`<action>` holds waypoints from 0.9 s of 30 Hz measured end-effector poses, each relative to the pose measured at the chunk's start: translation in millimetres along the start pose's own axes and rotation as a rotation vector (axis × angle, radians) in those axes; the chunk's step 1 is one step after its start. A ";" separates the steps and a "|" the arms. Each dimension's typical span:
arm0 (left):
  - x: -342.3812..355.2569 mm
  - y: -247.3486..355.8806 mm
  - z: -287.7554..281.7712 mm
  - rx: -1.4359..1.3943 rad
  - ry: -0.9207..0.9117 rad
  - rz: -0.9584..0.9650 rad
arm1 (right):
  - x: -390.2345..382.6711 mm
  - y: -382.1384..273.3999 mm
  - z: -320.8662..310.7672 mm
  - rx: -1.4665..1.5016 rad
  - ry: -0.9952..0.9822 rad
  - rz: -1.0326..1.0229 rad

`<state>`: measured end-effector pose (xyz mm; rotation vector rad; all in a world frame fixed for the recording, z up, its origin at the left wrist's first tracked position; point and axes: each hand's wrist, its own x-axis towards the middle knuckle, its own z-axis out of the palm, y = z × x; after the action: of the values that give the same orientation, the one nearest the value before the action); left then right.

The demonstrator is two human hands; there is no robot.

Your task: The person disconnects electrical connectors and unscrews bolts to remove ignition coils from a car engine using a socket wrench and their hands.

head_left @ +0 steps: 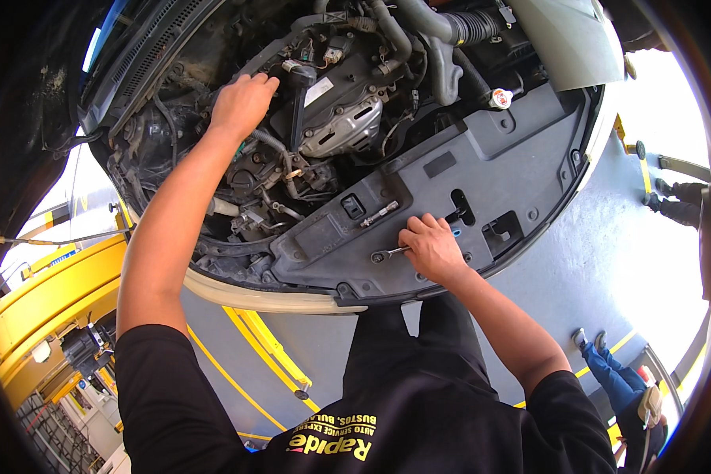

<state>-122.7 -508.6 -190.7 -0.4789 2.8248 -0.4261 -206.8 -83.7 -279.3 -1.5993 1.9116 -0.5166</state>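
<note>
My left hand (245, 107) reaches over the far left of the engine, fingers bent downward. Whatever it grips or touches is hidden beneath it. Just right of it, a black ignition coil (298, 103) with a long stem lies across the engine top, beside a metal heat shield (346, 126). On the black plastic panel (426, 193) at the front of the engine bay, my right hand (434, 251) is closed around the handle of a ratchet wrench (380, 257), whose round head points left. A short silver socket piece (380, 213) rests on the panel above the wrench.
A radiator cap (500, 99) and a ribbed air hose (475, 28) lie at the far right of the bay. A yellow lift arm (63, 288) stands at left. One person (635, 395) is at lower right, another (683, 201) at the right edge.
</note>
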 end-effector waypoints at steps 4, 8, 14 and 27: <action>9.6 9.2 -2.8 -0.266 -0.219 -0.490 | -1.1 2.1 0.2 0.005 0.006 -0.003; 11.6 10.8 2.0 -0.311 -0.286 -0.599 | -2.0 2.0 0.4 0.008 0.000 -0.006; 6.2 9.3 8.9 -0.179 -0.176 -0.275 | -1.8 4.0 1.5 -0.017 0.001 -0.019; -12.9 -10.7 37.6 -0.777 0.190 -0.347 | 23.4 -17.9 -48.9 0.471 -0.205 0.087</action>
<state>-97.2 -522.8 -219.7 -1.1276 3.0020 0.6439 -227.9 -113.8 -235.6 -1.2088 1.5556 -0.6791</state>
